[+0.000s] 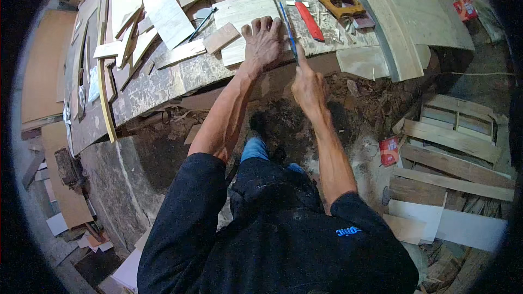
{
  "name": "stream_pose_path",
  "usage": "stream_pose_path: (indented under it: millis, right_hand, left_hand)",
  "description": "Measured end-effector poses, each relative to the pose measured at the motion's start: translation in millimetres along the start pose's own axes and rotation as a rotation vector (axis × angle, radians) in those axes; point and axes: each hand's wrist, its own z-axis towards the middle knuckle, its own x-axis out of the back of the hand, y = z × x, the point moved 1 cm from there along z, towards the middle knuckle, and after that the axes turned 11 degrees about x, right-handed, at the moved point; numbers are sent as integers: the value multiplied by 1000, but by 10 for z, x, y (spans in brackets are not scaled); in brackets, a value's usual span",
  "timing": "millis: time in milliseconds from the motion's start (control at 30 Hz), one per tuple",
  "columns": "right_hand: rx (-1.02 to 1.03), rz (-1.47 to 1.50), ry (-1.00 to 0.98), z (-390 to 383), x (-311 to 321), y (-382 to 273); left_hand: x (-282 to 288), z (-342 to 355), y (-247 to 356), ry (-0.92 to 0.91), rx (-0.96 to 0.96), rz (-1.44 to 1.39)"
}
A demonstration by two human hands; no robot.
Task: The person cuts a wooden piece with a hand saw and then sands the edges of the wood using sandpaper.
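Note:
My left hand presses on a pale board at the bench edge, fingers bent and apart. Beside it, my right hand is closed around a slim tool with a long blue strip, upright along the board's right side; its exact kind is unclear. A small tan offcut lies just left of my left hand. To the right lie a red-handled tool and a hand saw with a yellow wooden handle.
The cluttered workbench holds many offcuts and another thin blue tool at left, a long pale panel at right. Stacked boards and a red packet lie low right. Brown sheets stand at left.

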Motion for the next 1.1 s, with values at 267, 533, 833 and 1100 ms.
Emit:
stream_pose_path:
  millis: [267, 533, 833, 1100]
  right_hand:
    - [86, 16, 92, -339, -57, 60]
    - [143, 157, 179, -405, -113, 16]
    - [68, -79, 53, -312, -165, 133]
    - [69, -89, 67, 93, -81, 149]
  left_hand:
    - [0, 10, -44, 5, 22, 21]
    - [41, -27, -9, -59, 79, 28]
    - [-8, 16, -51, -42, 51, 29]
    - [1, 36, 86, -69, 25, -41]
